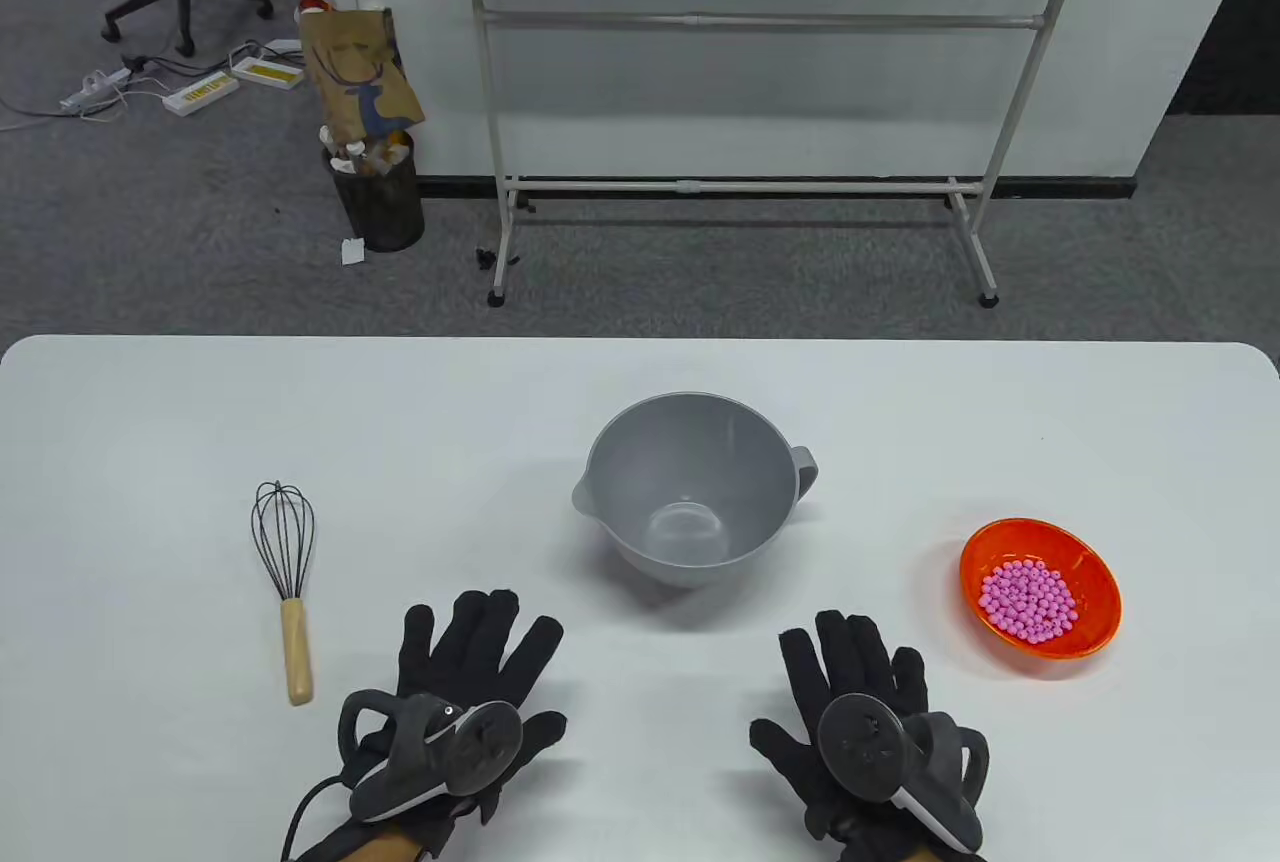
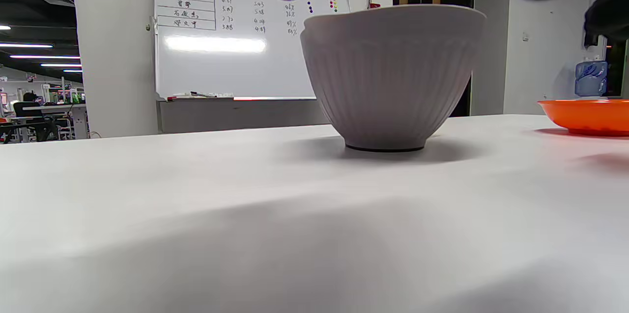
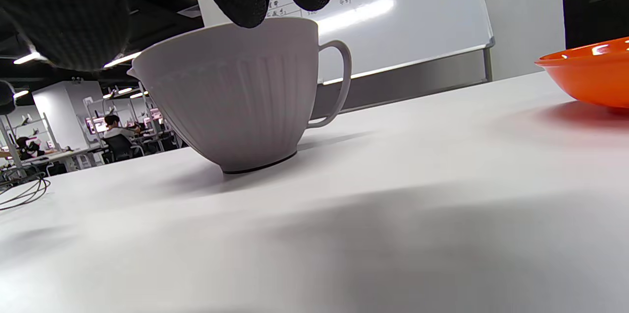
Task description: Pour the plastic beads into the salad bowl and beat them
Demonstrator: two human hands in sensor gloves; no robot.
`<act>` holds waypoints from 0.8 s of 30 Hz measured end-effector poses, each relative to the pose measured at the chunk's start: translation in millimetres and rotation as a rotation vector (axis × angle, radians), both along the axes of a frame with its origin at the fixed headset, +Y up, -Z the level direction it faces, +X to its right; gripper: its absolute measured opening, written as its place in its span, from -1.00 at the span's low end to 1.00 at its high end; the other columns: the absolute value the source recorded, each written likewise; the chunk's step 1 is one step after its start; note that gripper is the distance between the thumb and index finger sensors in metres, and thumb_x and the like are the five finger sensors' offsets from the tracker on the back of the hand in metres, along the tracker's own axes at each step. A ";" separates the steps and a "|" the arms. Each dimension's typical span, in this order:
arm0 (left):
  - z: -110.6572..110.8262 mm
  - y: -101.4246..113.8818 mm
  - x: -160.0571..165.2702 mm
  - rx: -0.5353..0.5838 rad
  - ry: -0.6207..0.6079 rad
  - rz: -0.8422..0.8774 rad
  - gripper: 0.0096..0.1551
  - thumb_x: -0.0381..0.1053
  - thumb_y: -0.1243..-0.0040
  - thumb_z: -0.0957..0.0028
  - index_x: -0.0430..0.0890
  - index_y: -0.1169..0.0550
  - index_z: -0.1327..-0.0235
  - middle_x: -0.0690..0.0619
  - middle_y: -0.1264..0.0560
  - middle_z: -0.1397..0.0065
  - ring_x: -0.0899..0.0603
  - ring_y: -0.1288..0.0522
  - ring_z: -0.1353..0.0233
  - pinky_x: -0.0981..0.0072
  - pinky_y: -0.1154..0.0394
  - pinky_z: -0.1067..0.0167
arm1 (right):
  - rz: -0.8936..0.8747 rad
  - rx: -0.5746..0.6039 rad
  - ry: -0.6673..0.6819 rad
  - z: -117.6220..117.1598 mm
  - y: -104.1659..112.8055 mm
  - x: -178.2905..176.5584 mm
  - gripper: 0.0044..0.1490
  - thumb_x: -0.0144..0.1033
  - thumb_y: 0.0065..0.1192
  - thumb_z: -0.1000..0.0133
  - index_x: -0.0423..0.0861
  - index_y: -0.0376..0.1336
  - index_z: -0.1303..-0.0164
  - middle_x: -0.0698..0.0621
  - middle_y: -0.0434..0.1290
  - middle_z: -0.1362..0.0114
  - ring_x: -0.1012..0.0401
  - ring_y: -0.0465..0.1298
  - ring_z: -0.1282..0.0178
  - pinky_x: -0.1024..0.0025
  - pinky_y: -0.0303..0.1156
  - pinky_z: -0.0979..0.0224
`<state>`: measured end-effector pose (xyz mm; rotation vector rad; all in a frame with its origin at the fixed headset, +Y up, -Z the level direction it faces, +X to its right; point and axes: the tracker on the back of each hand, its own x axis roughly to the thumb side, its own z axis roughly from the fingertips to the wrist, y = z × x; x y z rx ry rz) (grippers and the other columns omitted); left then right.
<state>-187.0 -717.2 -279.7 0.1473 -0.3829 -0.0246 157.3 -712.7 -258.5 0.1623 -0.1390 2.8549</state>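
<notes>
An empty grey salad bowl (image 1: 690,487) with a spout and a handle stands at the table's middle; it also shows as the ribbed bowl (image 2: 393,74) and bowl (image 3: 241,92) in the wrist views. Pink plastic beads (image 1: 1028,600) fill an orange dish (image 1: 1095,592) at the right, whose rim shows as the dish (image 2: 587,115) and dish (image 3: 589,74). A wire whisk (image 1: 286,582) with a wooden handle lies at the left. My left hand (image 1: 470,672) and right hand (image 1: 850,682) rest flat near the front edge, fingers spread, holding nothing.
The white table (image 1: 200,422) stretches wide around the objects. Beyond its far edge stand a whiteboard frame (image 1: 740,182), a waste bin (image 1: 380,192) with a paper bag, and an office chair on grey carpet.
</notes>
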 end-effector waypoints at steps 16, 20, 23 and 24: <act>-0.3 0.4 -7.2 -0.004 0.020 0.010 -0.06 0.54 0.03 0.07 0.29 -0.09 -0.60 -0.08 -0.03 -0.80 -0.30 -0.05 -0.76 -0.47 0.15 -0.49 | -0.026 0.000 -0.017 3.6 1.7 3.5 0.11 0.38 0.34 0.05 0.10 0.05 -0.63 -0.04 -0.03 -0.78 -0.10 -0.03 -0.83 -0.31 -0.19 -0.66; -0.4 0.2 -6.1 -0.009 0.022 0.004 -0.06 0.54 0.02 0.07 0.29 -0.09 -0.60 -0.08 -0.03 -0.80 -0.30 -0.05 -0.76 -0.47 0.15 -0.49 | -0.012 -0.007 -0.016 3.9 0.2 3.2 0.11 0.38 0.34 0.05 0.11 0.04 -0.63 -0.03 -0.03 -0.78 -0.10 -0.02 -0.83 -0.31 -0.19 -0.66; 0.0 -0.2 -6.3 -0.007 0.027 0.003 -0.06 0.54 0.02 0.07 0.29 -0.09 -0.60 -0.08 -0.03 -0.80 -0.30 -0.05 -0.76 -0.47 0.15 -0.49 | -0.016 0.004 -0.018 5.2 1.5 3.4 0.11 0.38 0.34 0.05 0.10 0.05 -0.63 -0.04 -0.03 -0.78 -0.10 -0.02 -0.83 -0.30 -0.18 -0.66; 0.3 -0.3 -6.3 -0.008 0.026 0.003 -0.06 0.54 0.02 0.07 0.29 -0.09 -0.60 -0.08 -0.03 -0.80 -0.30 -0.05 -0.76 -0.47 0.15 -0.49 | -0.018 0.008 -0.018 5.6 1.8 3.4 0.11 0.38 0.34 0.06 0.10 0.05 -0.63 -0.03 -0.03 -0.78 -0.10 -0.01 -0.83 -0.30 -0.18 -0.66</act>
